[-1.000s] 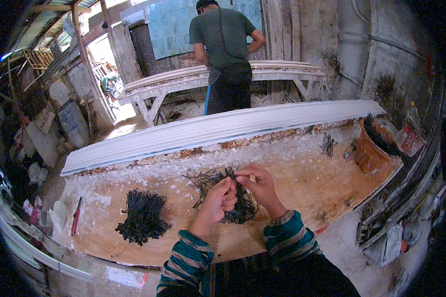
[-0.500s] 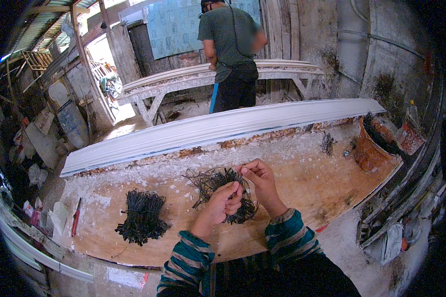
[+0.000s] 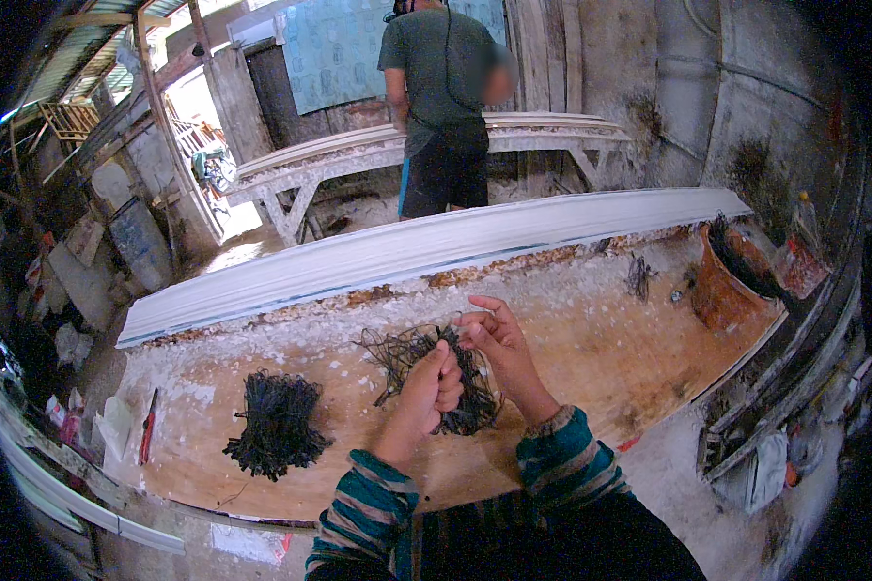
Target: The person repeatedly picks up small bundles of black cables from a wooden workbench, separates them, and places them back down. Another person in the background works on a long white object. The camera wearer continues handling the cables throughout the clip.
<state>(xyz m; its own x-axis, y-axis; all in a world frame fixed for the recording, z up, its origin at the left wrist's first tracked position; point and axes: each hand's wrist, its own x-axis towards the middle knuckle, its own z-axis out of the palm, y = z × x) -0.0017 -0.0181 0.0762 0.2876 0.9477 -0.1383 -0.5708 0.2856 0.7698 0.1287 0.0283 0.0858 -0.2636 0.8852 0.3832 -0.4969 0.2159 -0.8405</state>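
- A wooden workbench [image 3: 591,368], stained and flecked with white crumbs, fills the middle of the view
- A long white moulding [image 3: 426,247] lies along the far edge of the bench, running from left to right
- Another person [image 3: 443,107] in a dark shirt stands behind it at a second white bench [image 3: 358,160], back turned
- A tidy bundle of dark wires [image 3: 276,424] lies on the left part of the bench, and a red-handled tool [image 3: 147,438] rests near the left edge
- A rusty brown bucket [image 3: 722,281] sits at the right end
- The loose tangle of dark wires [image 3: 436,378] lies in the bench's middle, right under both hands
- The left hand [image 3: 431,387] is curled into a fist, gripping strands of that tangle
- The right hand [image 3: 494,339] is raised just beside it, thumb and forefinger pinched on a thin wire, other fingers loosely bent
- Both forearms wear striped teal sleeves [image 3: 567,465]
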